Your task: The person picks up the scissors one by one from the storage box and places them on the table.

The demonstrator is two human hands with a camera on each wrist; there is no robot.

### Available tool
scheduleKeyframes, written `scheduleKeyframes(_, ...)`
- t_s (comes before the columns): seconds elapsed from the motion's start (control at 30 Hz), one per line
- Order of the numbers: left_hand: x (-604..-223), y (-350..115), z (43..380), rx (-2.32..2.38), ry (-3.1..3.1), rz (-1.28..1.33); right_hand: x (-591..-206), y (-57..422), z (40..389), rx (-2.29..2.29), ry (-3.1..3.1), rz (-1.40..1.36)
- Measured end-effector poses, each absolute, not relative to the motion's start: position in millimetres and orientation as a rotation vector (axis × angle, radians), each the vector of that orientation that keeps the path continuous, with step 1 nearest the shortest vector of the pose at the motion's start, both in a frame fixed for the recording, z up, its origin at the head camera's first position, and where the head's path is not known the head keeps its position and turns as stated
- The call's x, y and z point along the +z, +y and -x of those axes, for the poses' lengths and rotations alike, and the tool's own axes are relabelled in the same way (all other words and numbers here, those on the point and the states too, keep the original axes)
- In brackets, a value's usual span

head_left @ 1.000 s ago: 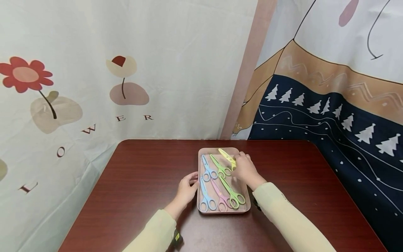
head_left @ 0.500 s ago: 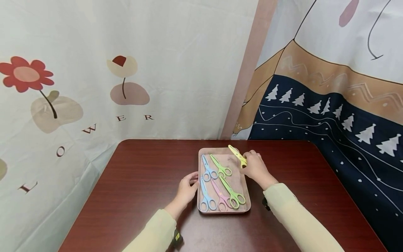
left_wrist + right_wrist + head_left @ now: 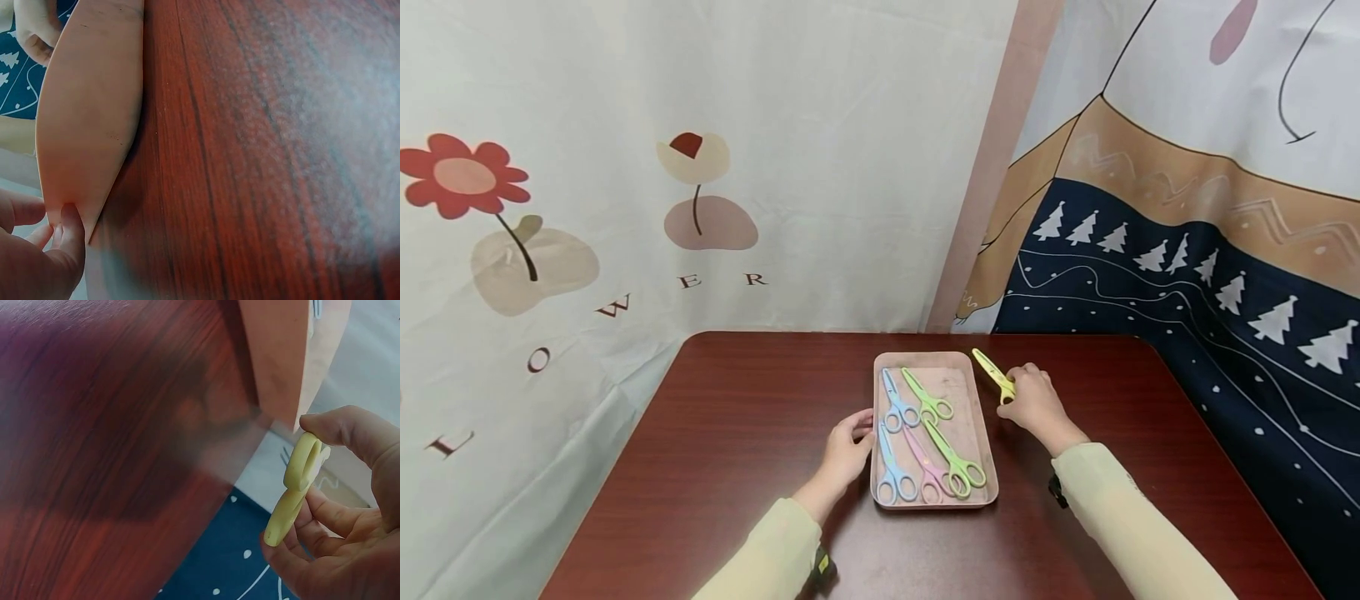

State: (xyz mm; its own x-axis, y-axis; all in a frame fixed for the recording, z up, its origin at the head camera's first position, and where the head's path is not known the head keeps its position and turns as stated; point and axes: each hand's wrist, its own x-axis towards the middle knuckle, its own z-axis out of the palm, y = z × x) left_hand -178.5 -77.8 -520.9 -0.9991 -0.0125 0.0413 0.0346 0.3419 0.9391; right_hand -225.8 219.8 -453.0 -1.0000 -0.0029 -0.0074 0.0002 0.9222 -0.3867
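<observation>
Yellow scissors (image 3: 993,372) held near the right edge of the pink tray (image 3: 973,427), pinched between thumb and fingers of the right hand (image 3: 1037,407).
Handle loops mostly covered by the hand in head view; right wrist view gives them edge-on, blades out of sight; contact with table (image 3: 752,400) unclear. Left hand (image 3: 844,450): thumb and fingers apart, touching tray's left wall; some fingers obscured. In tray: two blue scissors (image 3: 891,396), two green scissors (image 3: 942,440), pink scissors (image 3: 919,451) partly overlapped by the lower green pair.
</observation>
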Motion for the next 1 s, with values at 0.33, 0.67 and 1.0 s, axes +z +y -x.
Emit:
scheduleKeyframes(0.33,-521.0,-77.5,177.9,-1.76,-2.548,0.035,-458.4,235.8,224.5,-0.6,3.061,-0.035)
scheduleKeyframes(0.67,-519.7,-78.0,176.8,-1.753,-2.547,0.037,-466.0,243.4,224.3,-0.59,3.035,-0.044)
scheduleKeyframes(1.0,-519.9,-78.0,176.6,-1.739,-2.559,0.034,-476.7,245.1,226.5,-0.562,2.988,-0.064)
